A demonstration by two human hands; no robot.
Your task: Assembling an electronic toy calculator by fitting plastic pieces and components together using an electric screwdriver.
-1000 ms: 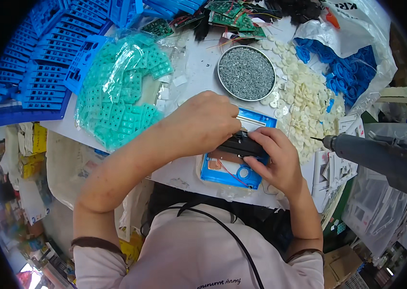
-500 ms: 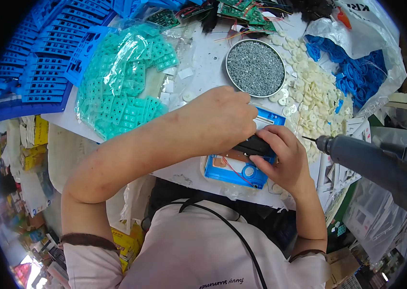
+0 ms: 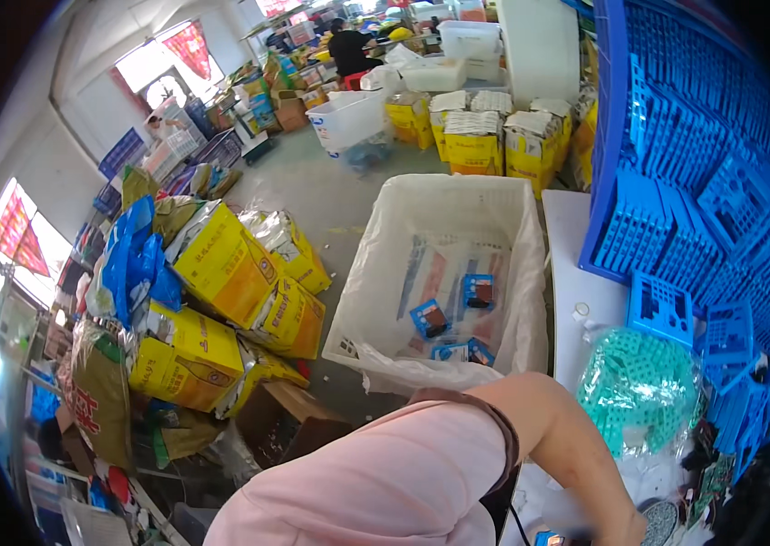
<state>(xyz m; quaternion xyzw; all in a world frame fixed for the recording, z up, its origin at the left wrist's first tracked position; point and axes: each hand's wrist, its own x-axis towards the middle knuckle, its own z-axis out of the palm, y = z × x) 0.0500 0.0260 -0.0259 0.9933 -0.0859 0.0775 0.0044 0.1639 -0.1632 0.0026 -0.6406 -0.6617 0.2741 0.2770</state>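
My left arm stretches from the lower middle to the bottom right. Only part of my left hand (image 3: 623, 530) shows at the lower rim, its fingers out of sight. Beside it, a corner of a blue plastic casing (image 3: 547, 539) lies on the white table, next to a smeared pale patch I cannot make out. Just right of the hand is the round tin of small metal pieces (image 3: 662, 521). Past the forearm sits a clear bag of green plastic pieces (image 3: 635, 391). My right hand is outside the picture.
A white lined bin (image 3: 358, 273) stands left of the table, several blue units with brown panels (image 3: 479, 291) inside. Blue plastic frames (image 3: 667, 218) are stacked at the right. Yellow cartons (image 3: 221, 264) crowd the left floor. A seated person (image 3: 349, 50) is far back.
The view has swung left, from the tabletop to the bin and room. Both hands were at the blue casing; now my left hand is at the lower rim and my right is out of view.
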